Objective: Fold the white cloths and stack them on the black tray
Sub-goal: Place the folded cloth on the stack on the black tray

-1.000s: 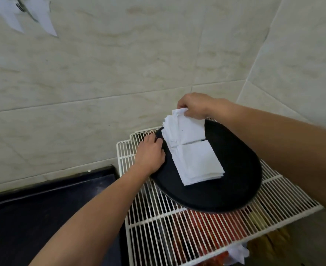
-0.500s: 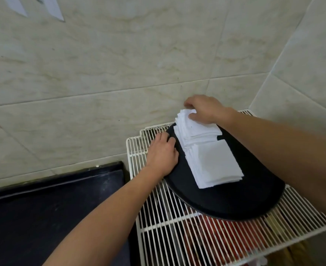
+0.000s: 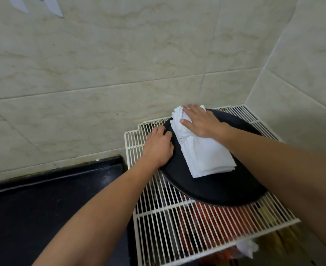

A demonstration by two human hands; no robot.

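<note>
A round black tray (image 3: 212, 189) lies on a white wire rack. Two overlapping stacks of folded white cloths (image 3: 206, 156) rest on the tray, one nearer me and one toward the wall. My right hand (image 3: 198, 121) lies flat with straight fingers on top of the far stack, pressing it down. My left hand (image 3: 158, 145) rests on the tray's left rim, fingers curled over the edge and gripping it.
The white wire rack (image 3: 177, 227) stands in a corner of tiled walls (image 3: 120, 64), with red and yellow items under its bars. A black counter (image 3: 43, 208) adjoins the rack on the left. White paper pieces (image 3: 53, 6) hang at the top left.
My right hand has laid the lifted cloths down on the far stack and now lies flat on them. My left hand has stayed on the tray's rim.
</note>
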